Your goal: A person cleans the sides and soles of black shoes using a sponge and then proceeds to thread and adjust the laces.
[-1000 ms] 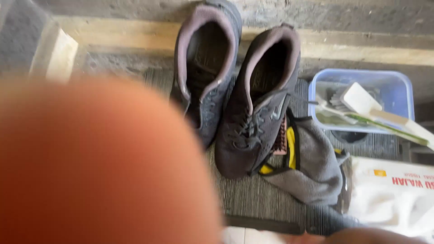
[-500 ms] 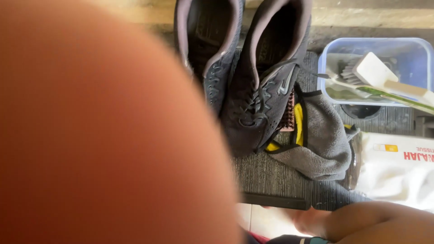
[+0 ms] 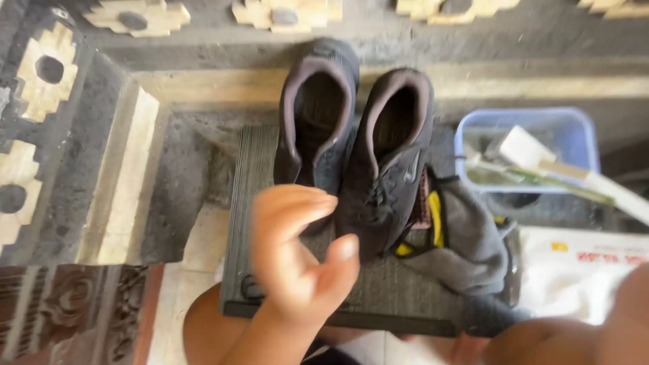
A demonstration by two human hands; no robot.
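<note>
Fingers (image 3: 297,203) of left hand (image 3: 297,260): loosely curled and apart, thumb raised toward the right, gripping nothing. Blurred throughout. Held above the near half of a dark ribbed mat (image 3: 250,196), in front of the shoes and not seen touching them.

Far left: carved dark stone (image 3: 88,135) with pale flower-shaped inlays, stepping down along a pale ledge to the floor where the mat lies. Bare knee (image 3: 203,324) at the mat's near left corner.

Centre: pair of dark grey shoes side by side on the mat, heels and openings pointing away, toes toward the wearer of the camera. Left shoe (image 3: 318,115) partly hidden at the toe by the hand. Right shoe (image 3: 389,155) touching it along the inner edge, laces visible, toe just beside the thumb.

Right of the shoes: crumpled grey cloth (image 3: 473,236) with yellow trim, lying on the mat's right edge and pressed against the right shoe. Behind it, blue plastic tub (image 3: 585,132) holding a pale long-handled brush (image 3: 527,145) whose handle sticks out over the tub's right rim. Contents otherwise too blurred to tell. Below the tub, white plastic bag (image 3: 581,270) with printing, just beside the cloth.

Far right, lower corner: right hand (image 3: 632,304), seen only as a blurred skin-coloured mass over the bag. Cannot tell whether open, closed or holding anything.
</note>
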